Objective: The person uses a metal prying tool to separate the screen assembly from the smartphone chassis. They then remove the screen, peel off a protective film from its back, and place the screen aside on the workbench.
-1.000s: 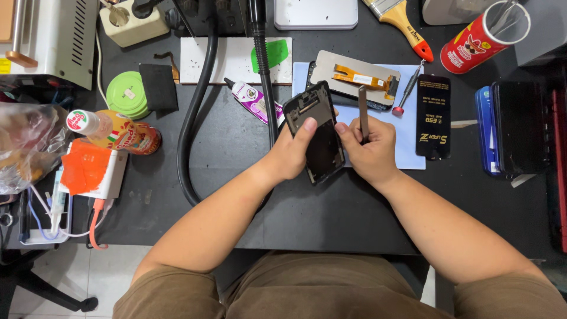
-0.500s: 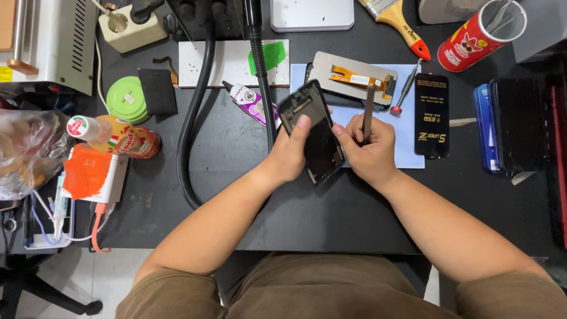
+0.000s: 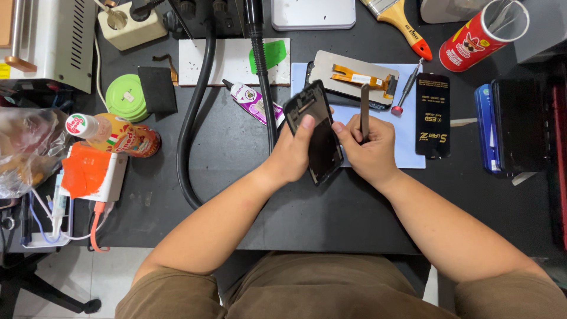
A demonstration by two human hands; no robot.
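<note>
My left hand grips an opened black phone body, tilted, with its inside facing up and my thumb on its middle. My right hand pinches a thin dark flat tool that stands upright, its fingers touching the phone's right edge. Just behind them, on a light blue mat, lies a detached screen panel with an orange flex cable, back side up. A small red-tipped screwdriver rests beside that panel.
A black film packet lies right of the mat, with dark phones further right. A glue tube, black hose, white pad, green tape roll, bottle, red can and brush surround the work spot.
The tool in my right hand has tipped from slanted to more upright. Both hands and the phone body have stayed in much the same place.
</note>
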